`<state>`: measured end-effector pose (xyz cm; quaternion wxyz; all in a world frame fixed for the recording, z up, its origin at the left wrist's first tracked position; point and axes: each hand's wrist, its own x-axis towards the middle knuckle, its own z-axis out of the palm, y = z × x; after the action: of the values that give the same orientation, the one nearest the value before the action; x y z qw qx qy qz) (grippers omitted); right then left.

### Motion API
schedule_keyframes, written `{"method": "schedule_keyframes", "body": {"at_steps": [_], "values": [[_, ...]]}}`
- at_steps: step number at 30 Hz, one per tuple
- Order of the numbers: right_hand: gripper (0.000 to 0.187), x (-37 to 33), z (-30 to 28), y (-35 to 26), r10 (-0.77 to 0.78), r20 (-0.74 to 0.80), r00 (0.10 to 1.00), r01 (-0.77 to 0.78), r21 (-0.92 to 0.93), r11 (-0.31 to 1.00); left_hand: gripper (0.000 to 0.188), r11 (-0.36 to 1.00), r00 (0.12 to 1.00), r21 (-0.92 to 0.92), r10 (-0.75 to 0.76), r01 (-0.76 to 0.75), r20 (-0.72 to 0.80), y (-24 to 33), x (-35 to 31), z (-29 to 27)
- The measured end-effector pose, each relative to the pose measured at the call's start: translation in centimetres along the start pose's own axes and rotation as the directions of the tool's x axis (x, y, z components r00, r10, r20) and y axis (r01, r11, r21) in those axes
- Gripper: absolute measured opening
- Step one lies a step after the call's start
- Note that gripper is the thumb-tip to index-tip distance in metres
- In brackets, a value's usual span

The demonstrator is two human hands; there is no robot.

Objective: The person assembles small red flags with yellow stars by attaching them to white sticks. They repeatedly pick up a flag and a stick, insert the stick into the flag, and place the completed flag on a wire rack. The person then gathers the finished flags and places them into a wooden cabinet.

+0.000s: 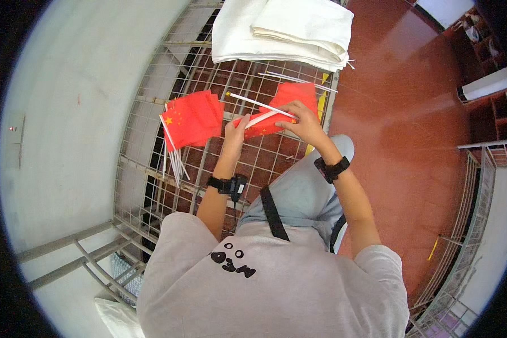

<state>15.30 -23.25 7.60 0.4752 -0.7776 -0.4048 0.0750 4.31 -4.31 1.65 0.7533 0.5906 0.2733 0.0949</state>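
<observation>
My left hand is closed on the left end of a small red flag, pinching it by its white edge strip. My right hand grips a thin white flagstick with a gold tip pointing up and left. The stick crosses above the flag's white strip, and the right fingers hide where its lower end lies. More red flag cloth shows just beyond the right hand. To the left, several finished-looking red flags on white sticks lie overlapped in a pile.
Beneath everything is a metal wire-mesh bed frame. Loose white sticks lie beyond my hands, near folded white cloth. A pale wall runs along the left, and reddish floor lies right of the frame.
</observation>
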Motion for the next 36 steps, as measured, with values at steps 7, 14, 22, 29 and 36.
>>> {"method": "schedule_keyframes", "body": {"at_steps": [7,14,22,29,36], "values": [[0.018,-1.8,1.5,-0.1,0.099,-0.002,0.995,-0.099,0.000,0.995,0.027,0.991,0.999,-0.125,-0.051,0.052,0.018,0.5,-2.5,-0.3],[0.017,-3.3,1.3,-0.7,0.197,-0.117,0.973,-0.208,-0.089,0.974,0.022,0.916,0.885,0.159,0.398,-0.368,-0.242,-0.7,-2.0,-0.1],[0.012,-4.3,4.5,-2.2,0.091,-0.136,0.987,-0.122,-0.237,0.964,0.034,0.988,0.996,-0.125,0.086,-0.089,-0.035,1.0,-1.8,2.1],[0.014,-5.0,6.0,-3.1,0.023,-0.064,0.998,-0.039,-0.264,0.964,0.033,0.994,0.994,-0.107,-0.034,0.023,-0.102,0.1,-1.8,1.5],[0.013,-5.7,6.7,-2.0,-0.065,-0.044,0.997,0.054,-0.208,0.977,0.025,0.973,0.993,-0.218,-0.093,0.075,-0.074,-0.5,-1.8,1.0]]}}
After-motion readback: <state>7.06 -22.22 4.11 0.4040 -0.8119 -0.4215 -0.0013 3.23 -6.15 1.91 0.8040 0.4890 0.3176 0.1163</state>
